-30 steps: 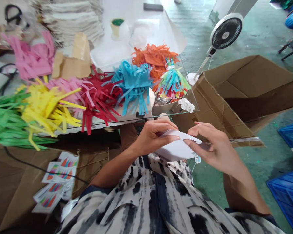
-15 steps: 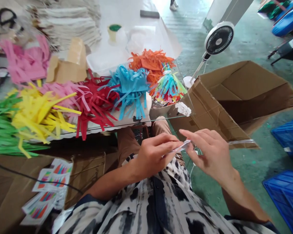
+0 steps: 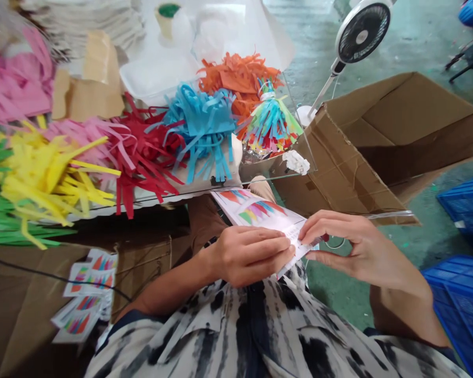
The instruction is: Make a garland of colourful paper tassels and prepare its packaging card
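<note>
A white printed card (image 3: 256,210) with coloured triangle shapes lies open over my lap. My left hand (image 3: 248,254) is closed on its near edge, fingers curled over the paper. My right hand (image 3: 347,247) pinches the card's right corner between thumb and fingers. Just beyond, on the glass table edge (image 3: 260,181), stand a finished multicoloured tassel (image 3: 271,121) and piles of cut paper fringe: blue (image 3: 201,123), red (image 3: 150,152), yellow (image 3: 51,173), orange (image 3: 236,84), pink (image 3: 16,89) and green (image 3: 3,215).
An open cardboard box (image 3: 378,142) sits on the floor at right, with a white fan (image 3: 360,34) behind it and blue crates (image 3: 463,304) at the right edge. More printed cards (image 3: 86,294) lie on brown cardboard at lower left. A white tray (image 3: 157,79) and folded stacks sit at the back.
The paper was folded between my fingers; now it is opened out with the printed face up. My hands dropped slightly toward my lap and the view tilted down.
</note>
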Motion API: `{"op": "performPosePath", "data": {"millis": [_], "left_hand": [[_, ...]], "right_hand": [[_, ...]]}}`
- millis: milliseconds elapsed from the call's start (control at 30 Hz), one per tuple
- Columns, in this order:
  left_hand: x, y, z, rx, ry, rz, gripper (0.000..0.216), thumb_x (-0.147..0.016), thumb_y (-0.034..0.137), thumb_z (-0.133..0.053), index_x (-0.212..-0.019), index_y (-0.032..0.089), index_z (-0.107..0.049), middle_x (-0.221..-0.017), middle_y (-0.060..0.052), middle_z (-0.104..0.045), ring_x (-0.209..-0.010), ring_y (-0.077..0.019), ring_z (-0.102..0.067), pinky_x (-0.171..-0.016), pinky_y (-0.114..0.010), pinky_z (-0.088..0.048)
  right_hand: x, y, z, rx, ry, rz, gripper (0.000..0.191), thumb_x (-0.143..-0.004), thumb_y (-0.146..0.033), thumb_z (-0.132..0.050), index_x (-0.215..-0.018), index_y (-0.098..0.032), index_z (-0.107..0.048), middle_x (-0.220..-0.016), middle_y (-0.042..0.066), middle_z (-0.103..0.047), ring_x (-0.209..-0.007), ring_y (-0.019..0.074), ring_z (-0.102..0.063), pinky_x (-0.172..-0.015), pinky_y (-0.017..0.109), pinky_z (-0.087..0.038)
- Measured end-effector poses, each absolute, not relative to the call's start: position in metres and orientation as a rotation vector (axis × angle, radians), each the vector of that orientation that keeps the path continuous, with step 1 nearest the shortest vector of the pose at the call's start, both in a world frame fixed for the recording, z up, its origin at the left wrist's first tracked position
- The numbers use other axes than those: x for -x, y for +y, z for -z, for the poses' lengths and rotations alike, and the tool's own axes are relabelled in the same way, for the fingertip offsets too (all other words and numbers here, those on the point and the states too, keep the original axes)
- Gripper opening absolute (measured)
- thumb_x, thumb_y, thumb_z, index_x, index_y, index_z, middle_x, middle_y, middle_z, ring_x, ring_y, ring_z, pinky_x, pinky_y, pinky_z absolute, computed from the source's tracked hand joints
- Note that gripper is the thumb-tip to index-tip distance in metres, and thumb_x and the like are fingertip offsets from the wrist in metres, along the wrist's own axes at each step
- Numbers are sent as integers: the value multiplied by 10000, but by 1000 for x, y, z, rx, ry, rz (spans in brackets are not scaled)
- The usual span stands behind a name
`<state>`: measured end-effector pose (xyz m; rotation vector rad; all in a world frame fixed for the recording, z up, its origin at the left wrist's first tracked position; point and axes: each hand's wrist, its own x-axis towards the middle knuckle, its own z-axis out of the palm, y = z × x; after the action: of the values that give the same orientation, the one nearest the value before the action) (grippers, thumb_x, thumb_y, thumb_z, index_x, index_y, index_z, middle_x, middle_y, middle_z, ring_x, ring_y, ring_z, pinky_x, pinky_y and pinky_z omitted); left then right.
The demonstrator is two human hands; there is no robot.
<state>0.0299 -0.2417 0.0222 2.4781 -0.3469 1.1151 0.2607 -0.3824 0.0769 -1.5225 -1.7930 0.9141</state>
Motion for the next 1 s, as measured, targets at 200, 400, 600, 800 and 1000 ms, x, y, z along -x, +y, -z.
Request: {"op": "performPosePath", "data": {"millis": [200,400,600,800,1000], "left_hand": [[-30,-242,-17,-2486,-406,-1087,129,-982,156,-682,-1056,110,-778,-1070,-95,-829,-1024,-203,-816,-955,-284,-683],[-32,-242,-14,-2451,-464,-1079,72,-970,165,-709,-996,183,-774,-1038,-45,-825,-1002,-169,-814,-942,-244,-668],[-33,-242,-15,-2326,-519,-920,140,-1010,152,-647,-991,189,-780,-1059,-45,-835,-1017,-168,-813,-978,-251,-657],[-28,-237,-15,-1988,-67,-879,132,-993,162,-699,-1075,145,-801,-1035,-121,-837,-938,-171,-811,-864,-235,-651],[-49,-209,-31,-1603,442,-684,184,-850,302,-877,-829,127,-822,-720,-25,-775,-584,-112,-682,-486,-186,-483]], "right_hand": [[-271,-375,-73,1425,-1767,-1159,63,-966,-277,-761,-1005,-230,-745,-1026,41,-765,-928,156,-721,-830,274,-578],[-272,-364,-67,1273,-1758,-1421,172,-1037,-317,-653,-930,-194,-706,-931,44,-727,-828,146,-672,-754,270,-530],[-265,-366,-62,1391,-1824,-1396,208,-1087,-339,-547,-984,-200,-662,-951,38,-710,-826,148,-642,-751,270,-512],[-275,-377,-49,1951,-1636,-353,168,-1046,-332,-607,-1051,-225,-735,-1102,91,-746,-1041,248,-694,-917,393,-533],[-271,-366,-74,1713,-1574,-598,269,-996,-397,-710,-1227,-273,-772,-1167,56,-789,-1021,234,-739,-813,327,-579]]}}
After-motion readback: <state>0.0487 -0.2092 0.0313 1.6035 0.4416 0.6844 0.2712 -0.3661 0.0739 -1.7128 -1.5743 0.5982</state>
